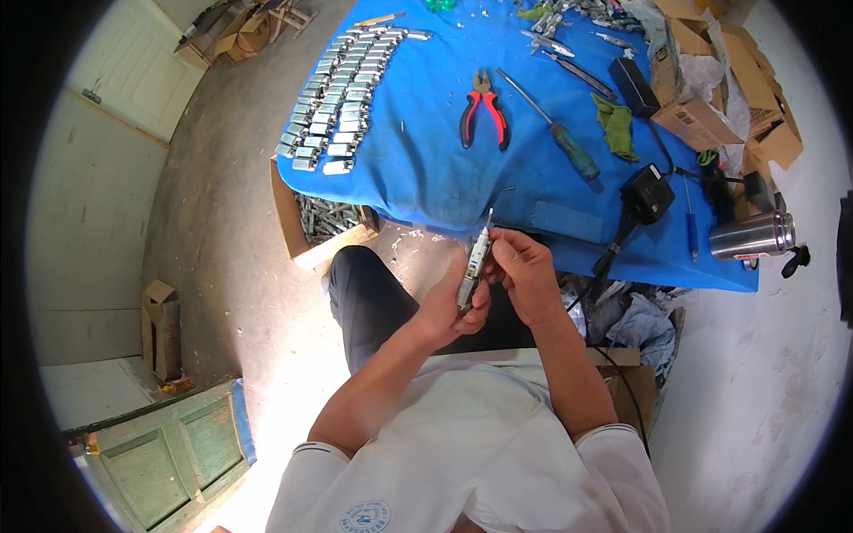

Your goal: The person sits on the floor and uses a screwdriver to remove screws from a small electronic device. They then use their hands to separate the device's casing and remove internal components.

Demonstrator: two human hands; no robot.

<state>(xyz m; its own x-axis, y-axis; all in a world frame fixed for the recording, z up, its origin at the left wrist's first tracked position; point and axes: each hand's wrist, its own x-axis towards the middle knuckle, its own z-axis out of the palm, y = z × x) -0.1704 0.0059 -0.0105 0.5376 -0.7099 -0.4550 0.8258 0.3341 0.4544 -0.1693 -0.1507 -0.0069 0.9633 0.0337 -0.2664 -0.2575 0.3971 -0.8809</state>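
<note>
Head view – slim silvery metal part [475, 266], upright – both hands gripping

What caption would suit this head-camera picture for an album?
Both hands, left hand and right hand, hold a small metal part over a blue-covered table bearing red-handled pliers.

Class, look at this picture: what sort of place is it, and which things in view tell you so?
Probably an informal repair or assembly workshop: a blue cloth-covered table holds red-handled pliers, a screwdriver and rows of small metal parts, with cardboard boxes beside.
</note>
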